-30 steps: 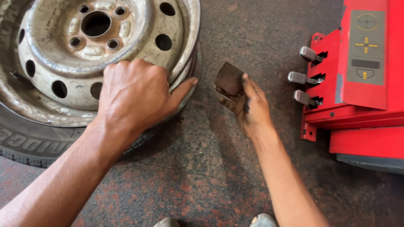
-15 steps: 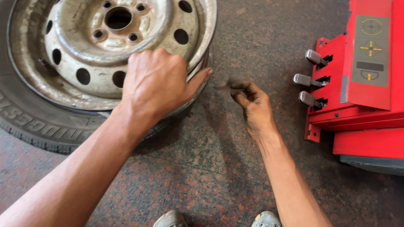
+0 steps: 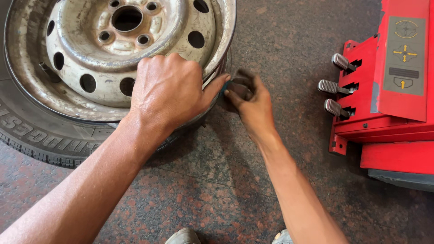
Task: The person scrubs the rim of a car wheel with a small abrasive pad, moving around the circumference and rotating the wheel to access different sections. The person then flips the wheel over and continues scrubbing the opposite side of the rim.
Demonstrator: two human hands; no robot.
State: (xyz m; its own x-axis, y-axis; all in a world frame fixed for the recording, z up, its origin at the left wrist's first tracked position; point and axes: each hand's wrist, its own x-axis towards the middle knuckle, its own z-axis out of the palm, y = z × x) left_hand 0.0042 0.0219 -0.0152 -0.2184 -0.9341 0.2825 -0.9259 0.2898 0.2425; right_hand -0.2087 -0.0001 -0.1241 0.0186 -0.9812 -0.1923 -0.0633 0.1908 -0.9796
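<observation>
A worn steel wheel rim (image 3: 90, 54) with its black tyre (image 3: 31, 135) lies flat on the floor at upper left. My left hand (image 3: 167, 90) presses palm-down on the rim's near edge, thumb pointing right. My right hand (image 3: 253, 104) is beside it at the rim's edge, fingers closed on a small dark brown block (image 3: 239, 86) that touches the rim next to my left thumb. The block is blurred and partly hidden by my fingers.
A red tyre-changing machine (image 3: 393, 90) stands at the right, with three metal foot pedals (image 3: 334, 86) sticking out toward the wheel. The floor (image 3: 217, 190) is speckled dark stone. The toes of my shoes (image 3: 185, 236) show at the bottom edge.
My right hand has carried the dark block leftward from open floor up to the rim's edge, next to my left thumb. My left hand has stayed on the rim.
</observation>
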